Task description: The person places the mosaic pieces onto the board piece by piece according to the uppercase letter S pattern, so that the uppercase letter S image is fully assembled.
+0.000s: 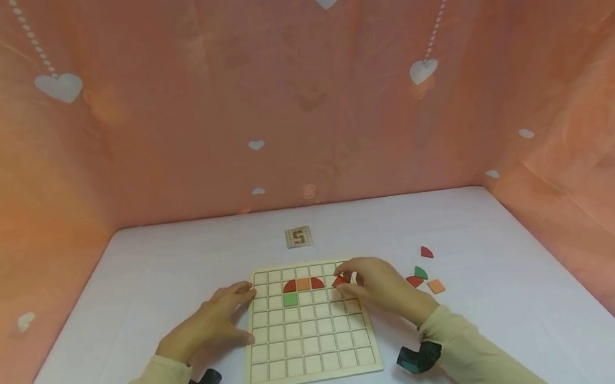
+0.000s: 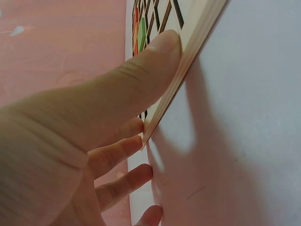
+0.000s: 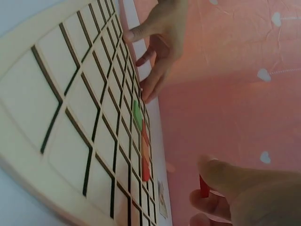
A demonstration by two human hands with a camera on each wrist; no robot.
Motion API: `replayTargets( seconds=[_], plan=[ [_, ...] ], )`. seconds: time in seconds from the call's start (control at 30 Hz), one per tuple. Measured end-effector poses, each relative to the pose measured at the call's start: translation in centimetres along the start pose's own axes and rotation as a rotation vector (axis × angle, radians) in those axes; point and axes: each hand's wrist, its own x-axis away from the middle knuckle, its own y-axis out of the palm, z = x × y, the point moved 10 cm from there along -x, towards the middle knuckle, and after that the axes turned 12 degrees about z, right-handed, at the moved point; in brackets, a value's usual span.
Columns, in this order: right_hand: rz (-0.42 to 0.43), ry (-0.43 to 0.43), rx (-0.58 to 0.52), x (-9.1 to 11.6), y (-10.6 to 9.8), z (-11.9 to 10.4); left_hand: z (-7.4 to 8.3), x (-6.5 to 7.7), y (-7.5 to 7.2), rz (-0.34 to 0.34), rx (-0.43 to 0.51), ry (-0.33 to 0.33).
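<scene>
A wooden grid board (image 1: 312, 347) lies on the white table before me. At its left edge rests my left hand (image 1: 208, 327), fingers spread; the left wrist view puts its thumb (image 2: 162, 47) on the board's rim. My right hand (image 1: 384, 283) holds a red piece (image 1: 340, 281) between thumb and fingers over the right side of the board; the fingers hide part of it. In the upper rows sit a red quarter-circle piece (image 1: 290, 287), an orange square (image 1: 303, 284), another red quarter-circle (image 1: 317, 283) and a green square (image 1: 290, 300) below the first.
Right of the board lie loose pieces: two red ones (image 1: 426, 253), a green quarter-circle (image 1: 421, 273) and an orange square (image 1: 436, 287). Behind the board is a small patterned card (image 1: 299, 237). Pink cloth with hearts (image 1: 281, 90) encloses the table (image 1: 185, 248) at back and sides.
</scene>
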Motion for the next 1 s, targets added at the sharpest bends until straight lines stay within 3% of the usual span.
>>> replayTargets(
  seconds=[0.4, 0.63, 1.0],
  plan=[
    [-0.058, 0.018, 0.001, -0.3, 2.1, -1.2, -0.1, 0.0, 0.2, 0.004, 0.004, 0.016],
    [-0.048, -0.051, -0.016, -0.7, 2.6, -2.6, 0.1, 0.0, 0.1, 0.007, 0.002, 0.033],
    [-0.102, 0.012, -0.208, -0.9, 4.9, -3.3, 0.3, 0.3, -0.1, 0.009, 0.01, 0.028]
  ],
)
